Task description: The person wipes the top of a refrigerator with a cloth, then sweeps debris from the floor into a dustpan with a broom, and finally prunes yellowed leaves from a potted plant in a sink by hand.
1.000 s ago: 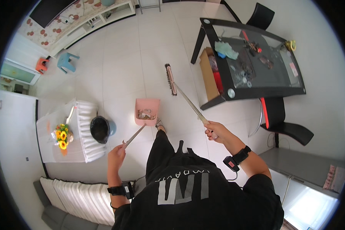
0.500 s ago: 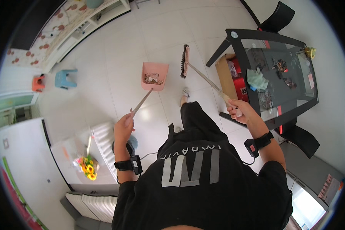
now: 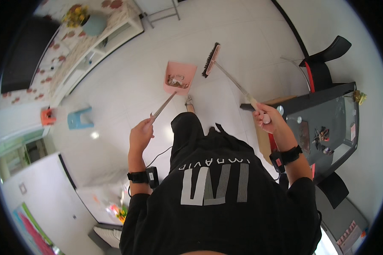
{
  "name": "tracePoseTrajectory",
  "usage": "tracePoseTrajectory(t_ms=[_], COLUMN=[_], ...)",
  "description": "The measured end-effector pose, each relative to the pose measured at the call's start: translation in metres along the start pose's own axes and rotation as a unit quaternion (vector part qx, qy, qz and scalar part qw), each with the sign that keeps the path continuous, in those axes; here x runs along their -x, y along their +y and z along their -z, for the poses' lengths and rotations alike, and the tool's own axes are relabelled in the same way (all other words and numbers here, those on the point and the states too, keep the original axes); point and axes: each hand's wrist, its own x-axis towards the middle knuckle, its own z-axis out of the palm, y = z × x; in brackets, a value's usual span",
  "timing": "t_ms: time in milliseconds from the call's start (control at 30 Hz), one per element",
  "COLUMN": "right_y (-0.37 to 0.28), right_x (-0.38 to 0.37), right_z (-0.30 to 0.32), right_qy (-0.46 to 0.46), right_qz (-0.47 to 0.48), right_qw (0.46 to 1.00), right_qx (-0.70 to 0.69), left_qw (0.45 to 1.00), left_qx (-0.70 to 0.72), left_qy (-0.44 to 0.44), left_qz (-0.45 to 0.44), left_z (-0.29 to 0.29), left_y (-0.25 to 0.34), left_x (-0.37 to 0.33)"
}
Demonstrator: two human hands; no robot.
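Observation:
My left hand [image 3: 142, 132] is closed round the handle of a pink dustpan [image 3: 190, 74]. Its pan, ahead of me over the tiled floor, holds a small heap of brownish and pale litter [image 3: 177, 81]. In my right hand [image 3: 268, 117] is the upper handle of a broom [image 3: 236, 80], fingers wrapped about it. The broom's pink head with dark bristles [image 3: 208, 63] is right of the dustpan, its bristles facing the pan with a gap between. Whether pan or bristles touch the floor I cannot tell.
A dark-framed glass table [image 3: 302, 123] stands close on my right, with a black chair [image 3: 323, 70] beyond it and a cardboard box [image 3: 264, 140] under its edge. Far left are a blue stool [image 3: 81, 119], an orange stool [image 3: 47, 117] and a long white cabinet [image 3: 102, 42].
The view has moved forward, with the table now nearer my side and the flowers on the left further back. My legs have stepped. Both hands still hold the dustpan and broom.

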Motion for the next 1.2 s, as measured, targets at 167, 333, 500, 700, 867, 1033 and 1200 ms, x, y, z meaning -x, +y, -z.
tracePoseTrajectory(t_ms=[167, 333, 500, 700, 867, 1033, 1200], right_y=[-0.106, -0.217, -0.328, -0.495, -0.630, -0.746, -0.849], right_x=[-0.059, -0.075, -0.113, -0.146, -0.160, -0.172, -0.189], right_z=[-0.038, -0.045, -0.020, 0.031, 0.064, 0.107, 0.123], right_qy=[-0.014, 0.021, -0.011, -0.002, 0.016, 0.020, 0.015], right_qz=[0.010, 0.042, 0.059, 0.092, 0.100, 0.130, 0.155], right_qw=[0.997, 0.987, 0.965, 0.953, 0.946, 0.923, 0.893], right_qx=[-0.072, -0.156, -0.257, -0.288, -0.309, -0.362, -0.423], left_qw=[0.989, 0.967, 0.946, 0.896, 0.902, 0.886, 0.832], left_qx=[-0.101, -0.150, -0.182, -0.286, -0.262, -0.268, -0.282], left_qy=[-0.062, -0.134, -0.171, -0.180, -0.183, -0.209, -0.238], left_qz=[-0.084, -0.160, -0.208, -0.288, -0.289, -0.315, -0.415], left_z=[-0.009, -0.045, -0.104, -0.208, -0.268, -0.355, -0.431], left_y=[0.073, 0.194, 0.318, 0.458, 0.580, 0.690, 0.796], left_x=[-0.187, -0.358, -0.503, -0.625, -0.714, -0.804, -0.900])
